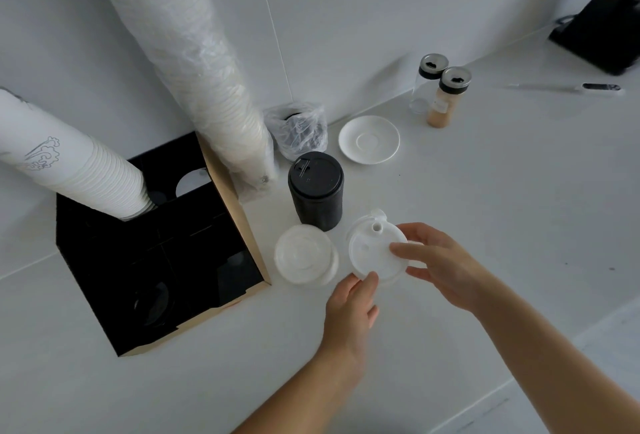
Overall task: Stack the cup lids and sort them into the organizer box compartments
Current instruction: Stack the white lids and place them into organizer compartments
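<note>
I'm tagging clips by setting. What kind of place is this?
Probably a café or drinks counter. Tall sleeves of stacked paper cups stand by a black organizer box, both hands hold a white sip lid, and a saucer sits near two shaker jars.

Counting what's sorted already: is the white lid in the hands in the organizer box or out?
Out. Both hands, left hand and right hand, hold the white lid over the counter, right of the organizer box.

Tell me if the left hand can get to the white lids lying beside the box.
Probably yes. The left hand sits just right of the white lids, with only bare counter between, though it is holding the lid with the right hand.
</note>
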